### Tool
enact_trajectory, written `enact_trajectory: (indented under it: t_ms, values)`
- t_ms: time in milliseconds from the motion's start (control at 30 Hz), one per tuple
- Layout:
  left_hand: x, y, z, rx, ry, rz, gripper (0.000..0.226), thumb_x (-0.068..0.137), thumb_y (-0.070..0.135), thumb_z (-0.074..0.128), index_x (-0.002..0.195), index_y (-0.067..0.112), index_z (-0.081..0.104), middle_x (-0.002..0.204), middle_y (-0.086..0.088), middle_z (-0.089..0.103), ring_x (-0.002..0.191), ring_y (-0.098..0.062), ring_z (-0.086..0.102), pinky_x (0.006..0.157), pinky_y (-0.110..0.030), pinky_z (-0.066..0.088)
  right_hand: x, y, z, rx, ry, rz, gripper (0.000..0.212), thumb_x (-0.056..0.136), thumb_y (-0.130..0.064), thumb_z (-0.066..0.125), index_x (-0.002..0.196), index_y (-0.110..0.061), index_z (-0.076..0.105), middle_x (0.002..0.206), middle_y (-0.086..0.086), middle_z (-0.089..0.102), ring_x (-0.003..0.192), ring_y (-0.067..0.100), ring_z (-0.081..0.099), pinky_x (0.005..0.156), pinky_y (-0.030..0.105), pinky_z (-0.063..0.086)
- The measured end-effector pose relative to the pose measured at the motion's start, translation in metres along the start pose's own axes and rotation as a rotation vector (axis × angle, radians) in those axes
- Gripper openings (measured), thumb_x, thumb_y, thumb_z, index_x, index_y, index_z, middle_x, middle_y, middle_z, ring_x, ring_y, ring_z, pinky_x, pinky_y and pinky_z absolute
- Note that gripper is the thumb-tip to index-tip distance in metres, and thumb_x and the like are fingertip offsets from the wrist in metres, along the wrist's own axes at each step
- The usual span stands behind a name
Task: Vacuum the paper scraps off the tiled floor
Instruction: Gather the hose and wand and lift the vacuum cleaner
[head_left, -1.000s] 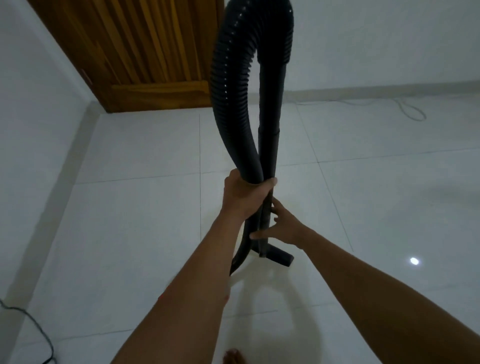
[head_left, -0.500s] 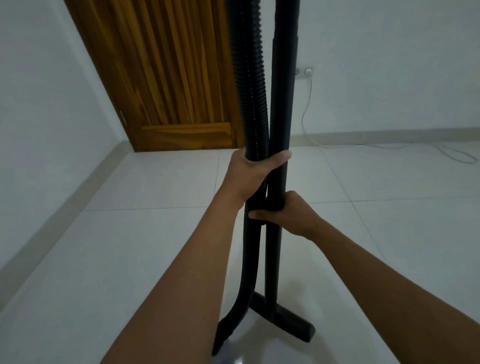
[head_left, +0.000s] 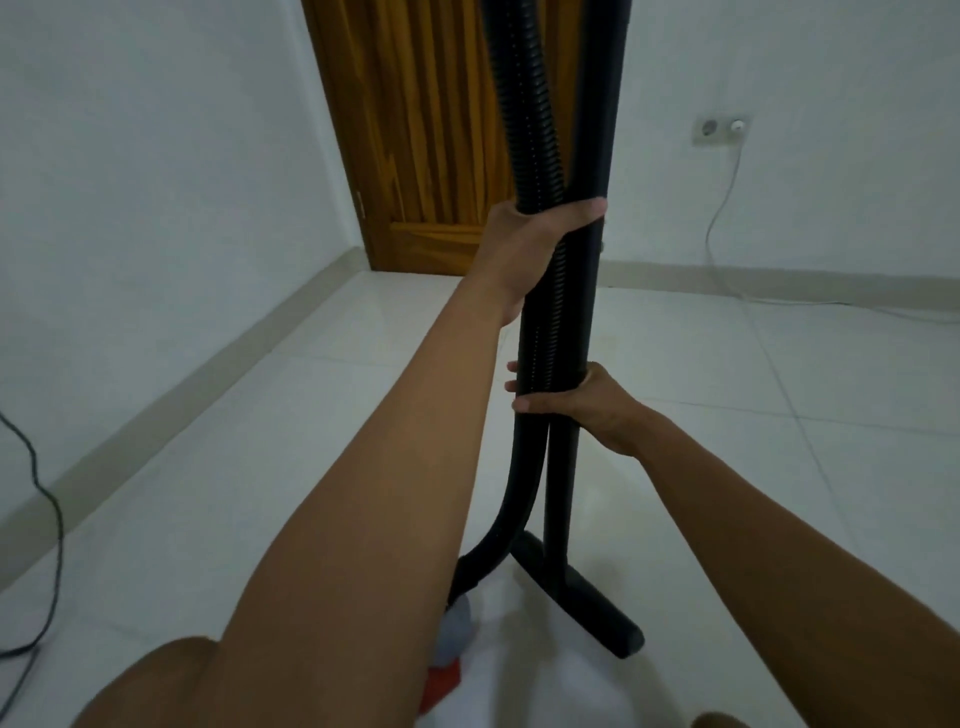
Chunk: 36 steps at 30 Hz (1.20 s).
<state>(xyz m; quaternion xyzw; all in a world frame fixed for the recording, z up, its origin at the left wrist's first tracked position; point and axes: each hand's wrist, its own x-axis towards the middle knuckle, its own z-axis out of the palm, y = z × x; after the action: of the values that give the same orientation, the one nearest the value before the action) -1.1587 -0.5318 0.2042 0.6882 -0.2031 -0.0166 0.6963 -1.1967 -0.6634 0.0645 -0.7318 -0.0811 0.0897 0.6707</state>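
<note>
A black vacuum wand (head_left: 582, 312) stands upright in front of me, with its ribbed black hose (head_left: 530, 130) running alongside it. My left hand (head_left: 524, 244) is wrapped around hose and wand together, higher up. My right hand (head_left: 587, 402) grips both lower down. The flat floor nozzle (head_left: 587, 608) rests on the white tiled floor (head_left: 291, 441). The hose's lower end curves left behind my left forearm toward a grey and red vacuum body (head_left: 452, 654), mostly hidden. No paper scraps show.
A wooden door (head_left: 415, 130) stands in the far corner between white walls. A wall socket (head_left: 719, 129) at the right has a pale cord (head_left: 722, 218) trailing along the skirting. A dark cable (head_left: 41, 493) lies by the left wall.
The view has tilted up and the wand now stands more upright and closer. My right hand has closed fully around wand and hose; my left hand keeps its grip higher up.
</note>
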Motion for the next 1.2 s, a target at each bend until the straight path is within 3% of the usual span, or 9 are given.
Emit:
enact_trajectory:
  t_ms: [100, 233, 367, 467, 633, 867, 1000, 1100, 1200]
  values:
    - [-0.009, 0.006, 0.003, 0.033, -0.013, -0.023, 0.045, 0.086, 0.026, 0.080, 0.118, -0.003, 0.069, 0.108, -0.021, 0.074, 0.101, -0.035, 0.072, 0.091, -0.052, 0.060, -0.004, 0.003, 0.002, 0.001, 0.097, -0.004, 0.044, 0.073, -0.012, 0.092, 0.114, -0.006, 0.076, 0.108, 0.007, 0.079, 0.104, 0.020, 0.074, 0.094, 0.033, 0.059]
    - [-0.031, 0.015, -0.022, 0.154, -0.108, -0.148, 0.050, 0.091, 0.041, 0.075, 0.135, 0.022, 0.061, 0.134, -0.003, 0.065, 0.124, -0.023, 0.060, 0.096, -0.041, 0.054, -0.012, 0.002, 0.015, -0.017, 0.176, -0.024, 0.045, 0.070, -0.019, 0.095, 0.108, -0.003, 0.077, 0.104, 0.008, 0.079, 0.096, 0.019, 0.076, 0.090, 0.035, 0.062]
    - [-0.075, -0.029, -0.081, 0.436, -0.299, -0.500, 0.091, 0.082, 0.054, 0.077, 0.158, 0.036, 0.030, 0.161, 0.000, 0.038, 0.144, -0.028, 0.039, 0.115, -0.058, 0.034, -0.021, 0.004, 0.033, -0.008, 0.242, -0.042, 0.045, 0.069, -0.023, 0.095, 0.107, -0.004, 0.078, 0.100, 0.007, 0.080, 0.092, 0.019, 0.077, 0.086, 0.036, 0.063]
    - [-0.138, -0.092, -0.137, 0.549, -0.200, -0.686, 0.091, 0.075, 0.057, 0.081, 0.154, 0.040, 0.039, 0.156, 0.000, 0.044, 0.138, -0.028, 0.043, 0.110, -0.054, 0.039, -0.026, 0.004, 0.049, -0.036, 0.255, -0.057, 0.049, 0.070, -0.025, 0.095, 0.111, -0.004, 0.076, 0.103, 0.006, 0.079, 0.093, 0.018, 0.077, 0.088, 0.038, 0.063]
    - [-0.258, -0.198, -0.202, 0.800, 0.112, -0.918, 0.060, 0.089, 0.041, 0.076, 0.143, 0.023, 0.056, 0.143, -0.009, 0.057, 0.128, -0.027, 0.056, 0.108, -0.034, 0.045, -0.032, 0.004, 0.064, -0.059, 0.274, -0.066, 0.050, 0.072, -0.026, 0.094, 0.112, -0.004, 0.075, 0.103, 0.007, 0.078, 0.092, 0.017, 0.077, 0.087, 0.037, 0.063]
    - [-0.326, -0.244, -0.206, 0.595, 0.323, -0.872, 0.042, 0.102, 0.026, 0.044, 0.143, 0.023, 0.055, 0.141, -0.012, 0.058, 0.133, -0.035, 0.051, 0.116, -0.043, 0.036, -0.037, 0.009, 0.078, -0.093, 0.314, -0.064, 0.048, 0.072, -0.027, 0.094, 0.110, -0.005, 0.074, 0.102, 0.009, 0.077, 0.092, 0.020, 0.076, 0.086, 0.039, 0.063]
    - [-0.335, -0.250, -0.200, 0.648, 0.221, -0.918, 0.035, 0.087, 0.025, 0.060, 0.121, 0.022, 0.064, 0.112, -0.007, 0.065, 0.116, -0.029, 0.059, 0.107, -0.040, 0.043, -0.033, 0.008, 0.092, -0.074, 0.329, -0.068, 0.045, 0.073, -0.025, 0.093, 0.108, -0.005, 0.074, 0.102, 0.010, 0.076, 0.093, 0.022, 0.076, 0.085, 0.040, 0.063]
    - [-0.331, -0.252, -0.197, 0.685, 0.215, -0.904, 0.062, 0.073, 0.042, 0.072, 0.132, 0.022, 0.063, 0.127, -0.007, 0.065, 0.124, -0.030, 0.056, 0.108, -0.041, 0.044, -0.029, 0.008, 0.105, -0.061, 0.335, -0.070, 0.036, 0.074, -0.023, 0.092, 0.101, -0.009, 0.074, 0.098, 0.009, 0.076, 0.089, 0.021, 0.076, 0.081, 0.038, 0.064]
    - [-0.330, -0.259, -0.198, 0.727, 0.216, -0.919, 0.088, 0.076, 0.057, 0.074, 0.150, 0.018, 0.046, 0.149, -0.011, 0.051, 0.140, -0.033, 0.043, 0.116, -0.040, 0.033, -0.024, 0.007, 0.115, -0.047, 0.342, -0.072, 0.028, 0.076, -0.021, 0.092, 0.095, -0.013, 0.073, 0.092, 0.005, 0.076, 0.082, 0.016, 0.076, 0.078, 0.035, 0.064]
